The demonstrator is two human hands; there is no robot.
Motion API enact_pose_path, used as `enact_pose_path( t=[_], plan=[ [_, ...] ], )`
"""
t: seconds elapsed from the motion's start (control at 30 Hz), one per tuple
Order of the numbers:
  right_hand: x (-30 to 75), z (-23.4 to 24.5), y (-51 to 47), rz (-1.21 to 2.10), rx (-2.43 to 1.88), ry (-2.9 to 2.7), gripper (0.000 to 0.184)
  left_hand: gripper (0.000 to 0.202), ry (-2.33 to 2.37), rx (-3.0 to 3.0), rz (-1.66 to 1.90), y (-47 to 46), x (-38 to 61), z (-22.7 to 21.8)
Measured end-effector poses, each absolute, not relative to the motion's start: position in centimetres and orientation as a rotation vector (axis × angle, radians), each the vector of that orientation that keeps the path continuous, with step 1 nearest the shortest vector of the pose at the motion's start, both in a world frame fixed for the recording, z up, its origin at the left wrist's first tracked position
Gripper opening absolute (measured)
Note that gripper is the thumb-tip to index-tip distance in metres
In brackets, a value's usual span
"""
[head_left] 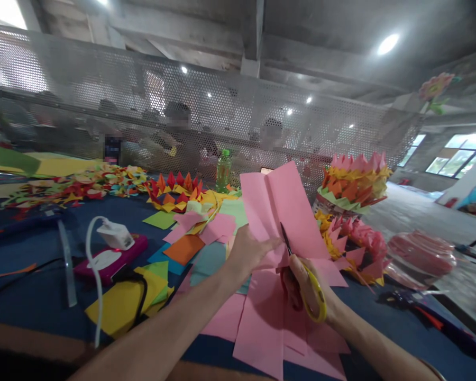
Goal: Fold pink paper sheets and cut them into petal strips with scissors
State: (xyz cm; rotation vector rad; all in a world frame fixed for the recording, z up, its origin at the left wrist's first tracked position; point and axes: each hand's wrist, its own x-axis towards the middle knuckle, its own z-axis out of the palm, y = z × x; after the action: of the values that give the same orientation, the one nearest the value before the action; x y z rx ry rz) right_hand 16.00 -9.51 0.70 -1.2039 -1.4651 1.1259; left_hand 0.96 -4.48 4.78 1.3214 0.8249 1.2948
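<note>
My left hand (pixel 249 251) pinches the lower edge of a folded pink paper sheet (pixel 289 211) and holds it upright over the table. My right hand (pixel 305 288) grips yellow-handled scissors (pixel 315 299); their dark blades (pixel 286 241) point up into the pink sheet along a cut line. More pink sheets (pixel 262 323) lie flat under both hands on the blue table (pixel 35 296).
Loose coloured paper squares (pixel 184 247) lie left of my hands. A pink phone with a white charger (pixel 111 248) sits further left. Folded paper lotus flowers (pixel 353 185) stand at the right, a green bottle (pixel 223 170) behind. A perforated metal screen (pixel 143 106) backs the table, people beyond it.
</note>
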Motion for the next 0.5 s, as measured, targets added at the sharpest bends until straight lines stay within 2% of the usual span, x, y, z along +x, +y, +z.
enact_pose_path(
  t=[0.5],
  plan=[
    [16.11,0.62,-9.83,1.163,-1.22,-1.422,0.052,0.036,0.94,1.379,1.286,-4.45,0.85,4.43]
  ],
)
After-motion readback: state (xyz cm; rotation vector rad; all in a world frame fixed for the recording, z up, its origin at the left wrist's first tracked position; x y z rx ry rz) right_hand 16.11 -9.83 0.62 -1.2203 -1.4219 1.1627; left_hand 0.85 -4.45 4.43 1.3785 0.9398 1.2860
